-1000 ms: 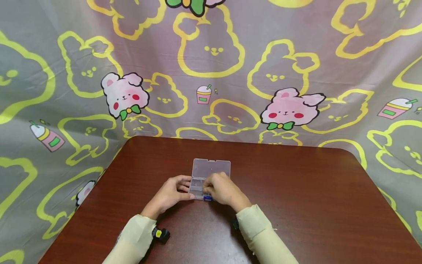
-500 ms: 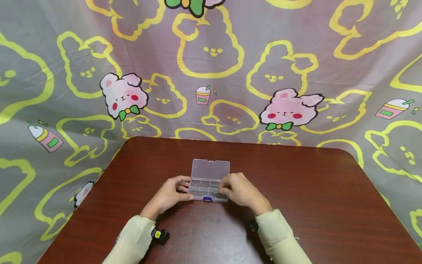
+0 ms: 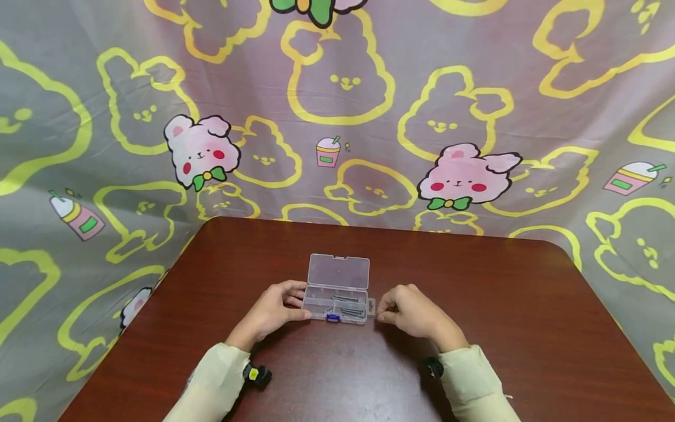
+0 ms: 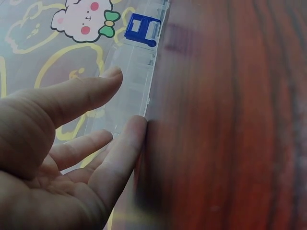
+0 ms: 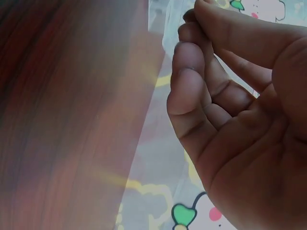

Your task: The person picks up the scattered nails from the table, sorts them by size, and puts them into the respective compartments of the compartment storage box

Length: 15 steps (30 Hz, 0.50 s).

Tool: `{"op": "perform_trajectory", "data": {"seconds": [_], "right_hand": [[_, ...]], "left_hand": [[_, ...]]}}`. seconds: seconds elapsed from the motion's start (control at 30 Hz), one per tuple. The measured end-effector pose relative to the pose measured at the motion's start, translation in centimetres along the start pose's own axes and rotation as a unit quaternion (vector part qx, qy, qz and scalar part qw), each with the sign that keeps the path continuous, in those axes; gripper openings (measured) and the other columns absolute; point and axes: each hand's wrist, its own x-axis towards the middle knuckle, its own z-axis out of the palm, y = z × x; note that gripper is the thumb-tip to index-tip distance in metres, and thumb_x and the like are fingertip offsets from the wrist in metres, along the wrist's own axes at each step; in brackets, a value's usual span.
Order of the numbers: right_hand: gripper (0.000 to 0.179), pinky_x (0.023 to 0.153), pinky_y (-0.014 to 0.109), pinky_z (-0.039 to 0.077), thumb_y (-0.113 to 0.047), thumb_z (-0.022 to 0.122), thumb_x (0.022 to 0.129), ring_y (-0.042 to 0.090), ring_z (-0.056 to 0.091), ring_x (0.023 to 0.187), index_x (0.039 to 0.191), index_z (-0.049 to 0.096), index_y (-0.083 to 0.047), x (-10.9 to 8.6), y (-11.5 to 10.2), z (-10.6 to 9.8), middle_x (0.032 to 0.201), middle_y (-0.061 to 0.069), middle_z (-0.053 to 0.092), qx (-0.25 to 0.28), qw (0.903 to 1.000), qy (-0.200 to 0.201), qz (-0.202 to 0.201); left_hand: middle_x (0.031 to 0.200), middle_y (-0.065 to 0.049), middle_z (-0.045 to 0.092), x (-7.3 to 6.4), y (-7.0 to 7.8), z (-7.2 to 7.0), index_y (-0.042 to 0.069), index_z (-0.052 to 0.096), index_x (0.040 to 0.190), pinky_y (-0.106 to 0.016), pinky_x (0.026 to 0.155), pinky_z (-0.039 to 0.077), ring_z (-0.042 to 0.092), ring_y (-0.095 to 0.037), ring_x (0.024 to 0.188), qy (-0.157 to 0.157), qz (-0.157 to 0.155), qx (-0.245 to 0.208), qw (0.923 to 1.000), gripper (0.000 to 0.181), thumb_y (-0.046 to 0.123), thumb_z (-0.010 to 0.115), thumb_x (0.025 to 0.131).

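Observation:
A clear plastic compartment box [image 3: 319, 309] stands on the table with its lid [image 3: 338, 272] raised behind it and a blue latch [image 3: 333, 318] at its front. Several thin grey metal pins, perhaps nails or screws [image 3: 352, 312], lie in the right-hand compartments. My left hand [image 3: 273, 306] holds the box's left end, thumb at the front corner and fingers along the side. Just off the right end, beside the clear hanging tab [image 3: 371, 306], is my right hand [image 3: 413, 310]. Its fingers are bent and the thumb meets the index fingertip [image 5: 190, 17]. Whether anything lies between those tips is hidden.
The box rests on a dark reddish-brown table [image 3: 490, 305]. Behind and at both sides hangs a grey curtain [image 3: 364, 135] printed with yellow outlines and pink rabbits. Each wrist wears a black strap device, such as the left wrist camera [image 3: 257, 375].
My right hand has moved from inside the box, over its right compartments, to just beyond the right end, uncovering the metal pins. The left hand stays at the left end.

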Motion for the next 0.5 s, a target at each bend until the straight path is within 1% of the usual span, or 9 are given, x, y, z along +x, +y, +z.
{"op": "perform_trajectory", "data": {"seconds": [0.1, 0.23, 0.37, 0.5], "right_hand": [[0.015, 0.059, 0.025, 0.045, -0.005, 0.077, 0.087, 0.001, 0.050, 0.063, 0.077, 0.076, -0.016, -0.9, 0.6, -0.5, 0.072, -0.016, 0.066, 0.009, 0.9998, -0.012, 0.010], [0.017, 0.058, 0.024, 0.044, -0.006, 0.078, 0.087, 0.001, 0.048, 0.062, 0.075, 0.075, -0.018, -2.0, 1.3, -0.9, 0.071, -0.017, 0.063, 0.014, 0.9993, -0.024, 0.024], [0.019, 0.058, 0.024, 0.045, -0.006, 0.079, 0.085, 0.000, 0.048, 0.063, 0.073, 0.073, -0.020, -2.9, 2.0, -1.1, 0.069, -0.017, 0.062, 0.011, 0.9988, -0.029, 0.036], [0.020, 0.058, 0.024, 0.044, -0.005, 0.079, 0.085, 0.001, 0.048, 0.063, 0.073, 0.073, -0.020, -3.9, 2.4, -1.5, 0.071, -0.017, 0.063, 0.020, 0.9976, -0.046, 0.049]], "left_hand": [[0.107, -0.009, 0.068, 0.0, 0.0, 0.0, 0.000, 0.062, 0.130, -0.036, 0.080, 0.054, 0.066, -0.022, 0.094, -0.001, 0.001, 0.000, 1.0000, 0.060, 0.003, 0.088, 0.076], [0.107, -0.010, 0.068, -0.1, 0.0, 0.0, -0.001, 0.062, 0.130, -0.035, 0.080, 0.054, 0.066, -0.022, 0.094, -0.003, 0.004, -0.001, 1.0000, 0.060, 0.004, 0.088, 0.076], [0.108, -0.010, 0.068, 0.0, -0.1, -0.1, -0.001, 0.061, 0.131, -0.035, 0.079, 0.054, 0.065, -0.023, 0.095, -0.004, 0.004, -0.003, 1.0000, 0.061, 0.004, 0.088, 0.077], [0.108, -0.010, 0.068, 0.0, -0.1, -0.1, -0.001, 0.061, 0.131, -0.034, 0.079, 0.054, 0.066, -0.023, 0.095, -0.004, 0.005, -0.006, 1.0000, 0.062, 0.005, 0.088, 0.076]]}}
